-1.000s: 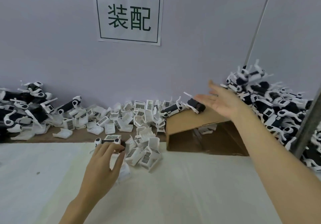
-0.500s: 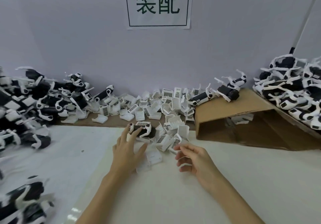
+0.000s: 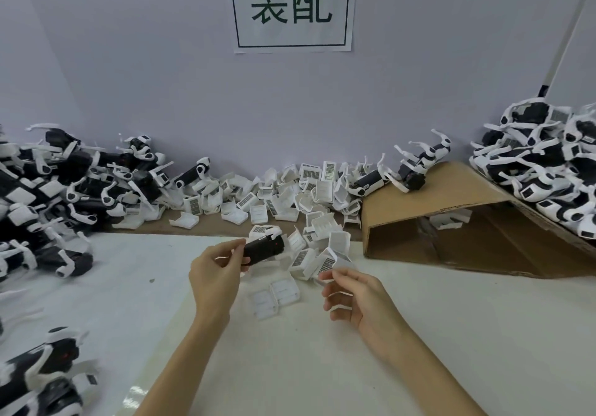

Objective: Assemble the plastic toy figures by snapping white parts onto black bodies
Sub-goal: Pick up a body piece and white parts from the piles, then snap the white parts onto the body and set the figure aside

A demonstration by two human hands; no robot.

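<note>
Head view, the only view supplied: the left hand (image 3: 214, 273) holds a black body (image 3: 263, 249) lifted off the worktop (image 3: 419, 351), its grip clamped on the near end between thumb and fingers, so that the far end and upper face stay exposed, presumably for fitting. A white piece appears to sit already on the body's top edge; whether it is snapped home cannot be told. The right hand (image 3: 358, 299) hovers just beside the loose white parts (image 3: 319, 260); its fingers are curled, and something pale lies at the fingertips, but whether its grip is clamped on a part or is empty cannot be told. The white parts lie heaped centrally against the wall, within reach of both hands, judged a supply stock. Black-and-white figures are piled at the left (image 3: 64, 196) and at the right (image 3: 548, 170), apart from the loose stock. A tilted cardboard sheet (image 3: 451, 202) carries two figures on its slope. A paper sign (image 3: 292, 7) hangs on the wall above.
</note>
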